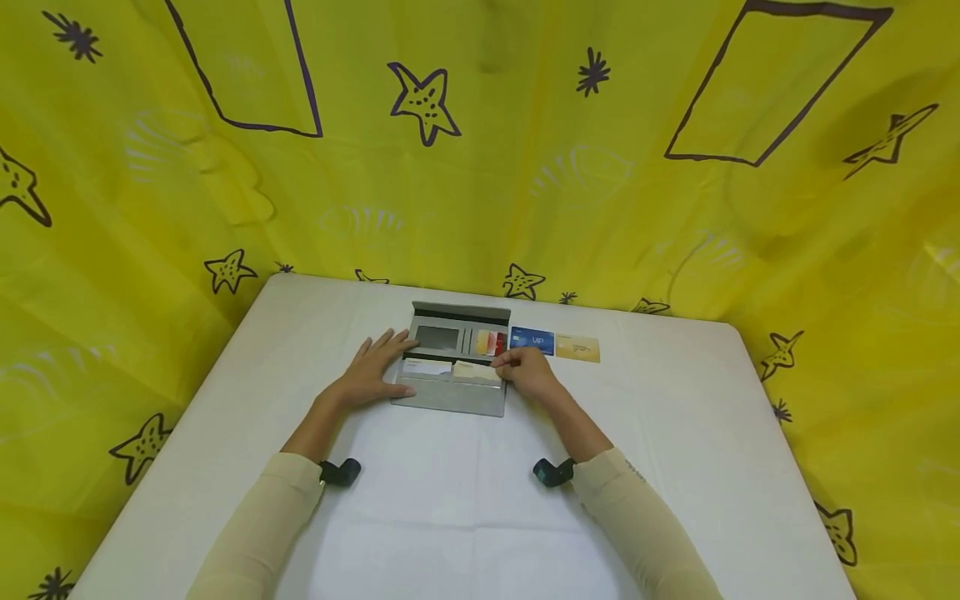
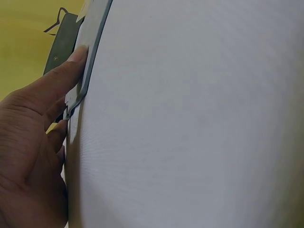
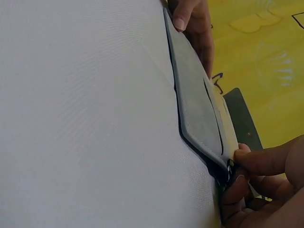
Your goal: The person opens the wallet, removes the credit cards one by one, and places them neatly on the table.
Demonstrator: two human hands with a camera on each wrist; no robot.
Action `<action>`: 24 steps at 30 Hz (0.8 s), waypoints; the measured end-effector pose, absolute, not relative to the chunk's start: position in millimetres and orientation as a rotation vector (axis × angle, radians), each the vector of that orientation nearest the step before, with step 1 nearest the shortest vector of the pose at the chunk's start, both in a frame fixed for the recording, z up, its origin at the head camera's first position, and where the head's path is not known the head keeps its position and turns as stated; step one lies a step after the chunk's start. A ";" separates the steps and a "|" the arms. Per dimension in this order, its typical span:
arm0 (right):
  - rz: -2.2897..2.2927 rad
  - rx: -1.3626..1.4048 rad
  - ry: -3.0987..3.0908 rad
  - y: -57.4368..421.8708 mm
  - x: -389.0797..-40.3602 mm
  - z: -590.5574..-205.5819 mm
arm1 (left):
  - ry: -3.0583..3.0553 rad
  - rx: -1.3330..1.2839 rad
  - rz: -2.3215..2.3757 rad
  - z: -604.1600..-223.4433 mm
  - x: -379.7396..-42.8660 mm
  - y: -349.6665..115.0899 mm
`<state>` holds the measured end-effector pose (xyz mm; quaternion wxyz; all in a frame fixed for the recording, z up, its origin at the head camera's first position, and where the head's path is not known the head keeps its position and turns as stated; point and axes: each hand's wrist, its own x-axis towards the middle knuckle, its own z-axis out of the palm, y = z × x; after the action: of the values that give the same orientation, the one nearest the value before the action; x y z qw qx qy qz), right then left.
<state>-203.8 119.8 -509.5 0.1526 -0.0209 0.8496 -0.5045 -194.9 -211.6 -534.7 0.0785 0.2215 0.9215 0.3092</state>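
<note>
A grey wallet [image 1: 450,397] lies unfolded near the back of the table. My left hand [image 1: 367,373] rests on its left side, fingers spread, thumb pressing the lower panel. At the right edge, my right hand [image 1: 530,373] pinches the corner of a cream card [image 1: 476,373] that sits in the lower right pocket. Beside that card, a white card [image 1: 427,368] sits in the lower left pocket. The upper panel bears a dark window [image 1: 438,337] and slots with yellow and red cards [image 1: 489,342]. In the right wrist view, the curled fingers partly hide the wallet's corner.
To the right of the wallet lie a blue VIP card [image 1: 532,342] and a gold card [image 1: 577,347], side by side. The table [image 1: 465,500] has a white cover. Behind it hangs a yellow curtain [image 1: 480,183] with starfish drawings.
</note>
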 end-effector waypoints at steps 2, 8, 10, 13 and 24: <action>-1.461 -0.024 2.430 120.6 -205.0 -508.4 | 2.761 0.663 0.926 -534.3 -194.7 -211.0; -1.535 -0.025 2.452 123.1 -211.5 -509.3 | 2.759 0.655 0.916 -533.9 -194.8 -210.2; -1.584 -0.047 2.451 123.8 -214.3 -510.1 | 2.760 0.651 0.910 -534.1 -195.2 -210.1; -1.639 -0.080 2.450 124.8 -217.2 -511.3 | 2.766 0.649 0.903 -534.8 -196.1 -210.0; -1.497 -0.218 2.562 124.6 -214.0 -524.2 | 2.767 0.660 0.915 -536.0 -196.1 -210.5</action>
<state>-214.0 124.6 -524.2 0.0832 -0.0729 0.8581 -0.5014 -196.1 -210.5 -536.0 0.0766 0.2202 0.9233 0.3052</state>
